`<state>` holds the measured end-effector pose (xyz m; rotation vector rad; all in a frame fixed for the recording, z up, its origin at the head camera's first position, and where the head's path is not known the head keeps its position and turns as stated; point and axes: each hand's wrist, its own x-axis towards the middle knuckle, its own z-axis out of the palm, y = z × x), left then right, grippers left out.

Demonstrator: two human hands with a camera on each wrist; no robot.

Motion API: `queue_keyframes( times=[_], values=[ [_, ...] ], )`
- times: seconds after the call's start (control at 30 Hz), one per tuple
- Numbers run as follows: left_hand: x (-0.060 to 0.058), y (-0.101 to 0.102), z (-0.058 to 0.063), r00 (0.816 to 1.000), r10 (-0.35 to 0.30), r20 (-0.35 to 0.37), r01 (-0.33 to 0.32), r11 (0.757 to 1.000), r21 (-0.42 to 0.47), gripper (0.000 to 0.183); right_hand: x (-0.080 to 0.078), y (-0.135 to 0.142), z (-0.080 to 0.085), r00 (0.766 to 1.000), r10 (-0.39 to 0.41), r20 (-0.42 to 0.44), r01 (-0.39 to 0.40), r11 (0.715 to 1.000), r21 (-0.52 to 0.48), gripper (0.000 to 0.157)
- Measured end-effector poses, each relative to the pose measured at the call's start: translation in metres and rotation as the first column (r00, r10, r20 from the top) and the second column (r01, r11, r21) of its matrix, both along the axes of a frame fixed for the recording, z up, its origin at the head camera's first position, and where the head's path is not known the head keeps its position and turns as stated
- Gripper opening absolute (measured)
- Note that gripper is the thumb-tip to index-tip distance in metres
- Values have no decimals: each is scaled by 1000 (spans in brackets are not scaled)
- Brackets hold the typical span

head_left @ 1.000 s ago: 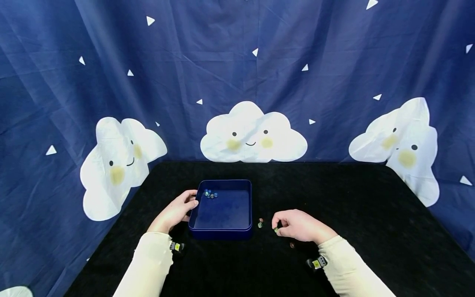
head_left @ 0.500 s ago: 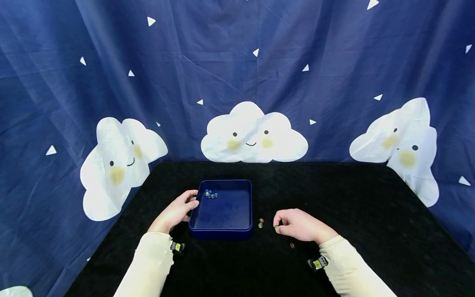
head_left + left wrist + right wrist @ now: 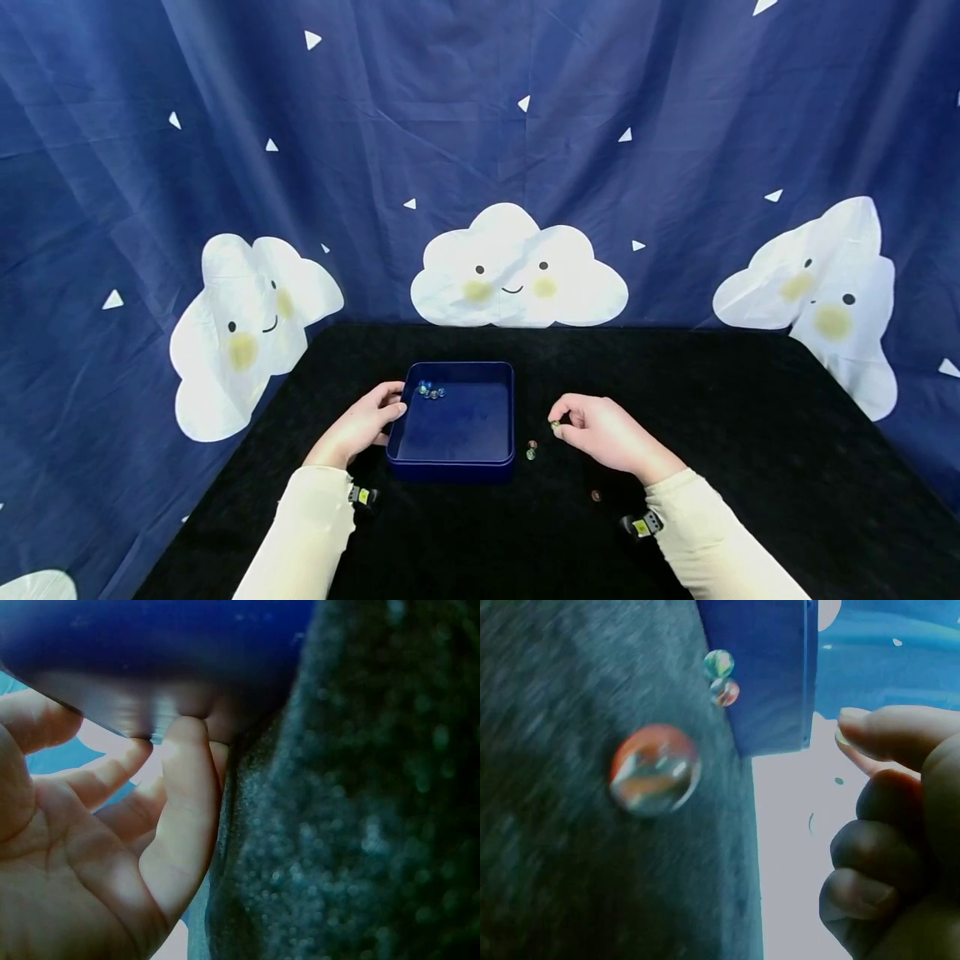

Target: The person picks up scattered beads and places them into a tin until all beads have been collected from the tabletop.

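A square navy-blue tray (image 3: 453, 429) stands on the black table, with several glass marbles (image 3: 433, 394) in its far left corner. My left hand (image 3: 363, 425) holds its left wall, the thumb at the rim; in the left wrist view the fingertips (image 3: 185, 735) press the outer side. Just above the table, right of the tray, my right hand (image 3: 603, 429) pinches a yellow-green marble (image 3: 555, 425) between thumb and index finger. In the right wrist view only a sliver of that marble (image 3: 841, 736) shows, and the other fingers are curled.
Near the tray's right wall lie a green marble (image 3: 531, 455) and a reddish marble (image 3: 532, 444), close together. Another orange-red marble (image 3: 655, 771) lies nearer the right wrist. A blue curtain (image 3: 480, 125) with white clouds stands behind the table (image 3: 675, 375).
My right hand has lifted the yellow-green marble and moved it a little away from me. The left hand stays on the tray. The view has shifted slightly.
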<state>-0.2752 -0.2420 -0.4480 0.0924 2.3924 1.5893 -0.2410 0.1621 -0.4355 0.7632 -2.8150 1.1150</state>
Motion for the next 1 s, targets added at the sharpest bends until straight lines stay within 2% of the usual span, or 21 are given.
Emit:
queue_keyframes(
  times=[0.17, 0.47, 0.77, 1.0],
  values=[
    [-2, 0, -1, 1000, 2, 0, -2, 1000, 0, 44, -1, -10, 11, 998, -3, -70, 0, 999, -53, 14],
    [-3, -1, -5, 1000, -9, -5, 9, 1000, 28, 44, -8, -29, 24, 991, -31, -127, 17, 993, -113, 14],
    [-4, -3, -5, 999, -37, -19, 38, 998, 56, 46, -12, -49, 31, 992, -22, -123, 10, 995, -97, 16],
    [-4, -2, -6, 1000, -26, -11, 26, 998, 50, 45, -19, -63, 36, 990, -31, -139, 22, 998, -64, 14]
  ],
)
